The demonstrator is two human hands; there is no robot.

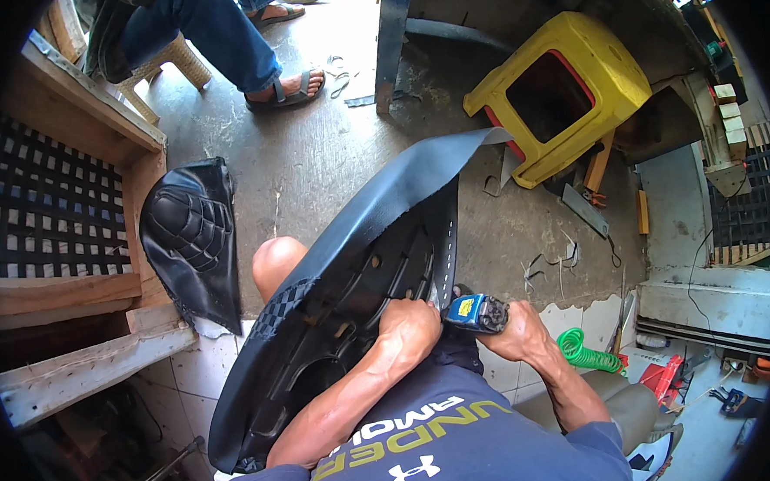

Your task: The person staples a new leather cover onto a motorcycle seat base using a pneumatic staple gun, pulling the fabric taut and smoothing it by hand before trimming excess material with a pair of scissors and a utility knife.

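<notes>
across your lap, slanting from 7 o'clock up to 1 o'clock, sits a black seat shell [365,281], its hollow, ribbed side showing. a black cover [349,214] wraps its far side, with a checkered patch toward 8 o'clock and a loose tip pointing to 1 o'clock. your hands are just beside each other near the middle of the view. your right hand [518,331] is wrapped around a blue and black tool [476,313], whose nose points to 9 o'clock, toward your other hand. your left hand [411,330] is curled down at the seat's near edge; its fingertips are hidden, so you cannot tell whether they pinch the cover. a row of pale dashes runs up from there toward 12 o'clock.

at 9 o'clock a quilted black cover piece [197,228] lies on the grey floor [302,149]. a yellow stool [615,67] lies tipped over at 2 o'clock, a green coiled hose [587,352] is at 4 o'clock, and another person's sandaled foot [294,87] rests at 11 o'clock.
</notes>
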